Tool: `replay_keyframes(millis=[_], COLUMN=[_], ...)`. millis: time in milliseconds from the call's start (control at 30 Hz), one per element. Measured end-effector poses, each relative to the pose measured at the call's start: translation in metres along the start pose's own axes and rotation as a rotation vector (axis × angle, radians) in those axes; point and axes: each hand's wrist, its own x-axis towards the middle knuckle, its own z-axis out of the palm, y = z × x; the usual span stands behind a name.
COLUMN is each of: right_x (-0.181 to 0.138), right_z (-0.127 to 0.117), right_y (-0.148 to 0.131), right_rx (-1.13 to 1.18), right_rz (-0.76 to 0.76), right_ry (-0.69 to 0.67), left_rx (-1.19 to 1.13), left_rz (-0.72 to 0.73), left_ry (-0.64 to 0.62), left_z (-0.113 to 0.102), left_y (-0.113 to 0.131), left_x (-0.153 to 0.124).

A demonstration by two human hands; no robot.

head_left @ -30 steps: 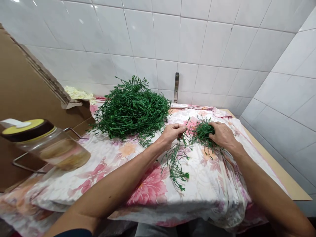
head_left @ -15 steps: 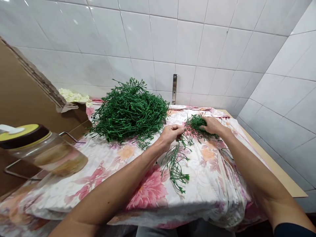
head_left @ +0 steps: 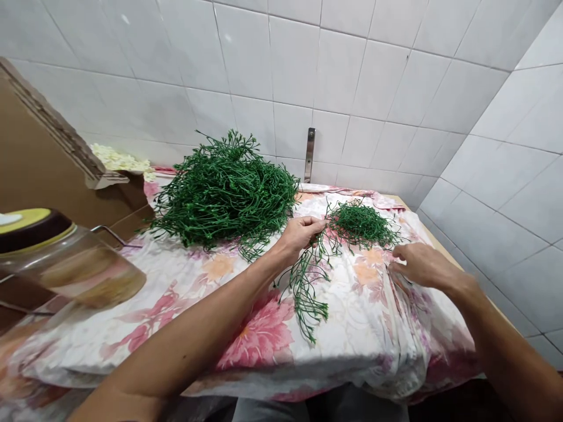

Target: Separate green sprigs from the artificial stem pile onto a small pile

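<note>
My left hand (head_left: 303, 233) is closed in a pinch around the upper end of a small bunch of green artificial stems (head_left: 308, 299), whose forked tips hang down over the flowered cloth. Just right of it lies a smaller pile of green stems (head_left: 365, 224), apart from my right hand (head_left: 420, 265). That hand is low over the right side of the cloth with thumb and fingers drawn together; whatever is between them is too small to make out. A large heap of green stems (head_left: 229, 193) sits to the left, behind my left forearm.
The flowered cloth (head_left: 162, 334) covers the table. At the left stand a clear jar with a yellow-and-brown lid (head_left: 88, 269) and a cardboard box (head_left: 44, 152), with pale yellow flowers (head_left: 118, 159) behind. A tiled wall (head_left: 343, 70) with a metal strip (head_left: 310, 155) closes the back.
My right hand has left the small pile and moved right and toward me. My left hand keeps its bunch in nearly the same place. The view has shifted slightly.
</note>
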Motion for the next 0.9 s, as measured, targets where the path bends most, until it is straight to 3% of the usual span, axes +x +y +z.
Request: replay_keyframes(millis=[100,267,567,767,900], right_x=[-0.012,-0.009,0.041,0.059,0.044], right_z=[0.014,0.011,-0.009,0.022,0.052], right_y=[-0.003,-0.009,-0.029,-0.060,-0.089], right_rx=[-0.024,0.039,0.240,0.328,0.508], right_rz=[0.010,0.019,0.086,-0.037,-0.226], right_ry=[-0.081,-0.035,0.460,0.714,0.629], left_rx=[-0.014,0.067,0.141,0.131,0.138], left_rz=[-0.011,-0.043,-0.013,0.024,0.040], left_ry=[-0.028,-0.062,-0.110,-0.166,-0.185], left_z=[0.001,-0.001,0.002,0.004,0.004], left_y=[-0.004,-0.020,-0.038,-0.044,-0.046], left_x=[0.002,0.007,0.009,0.008,0.009])
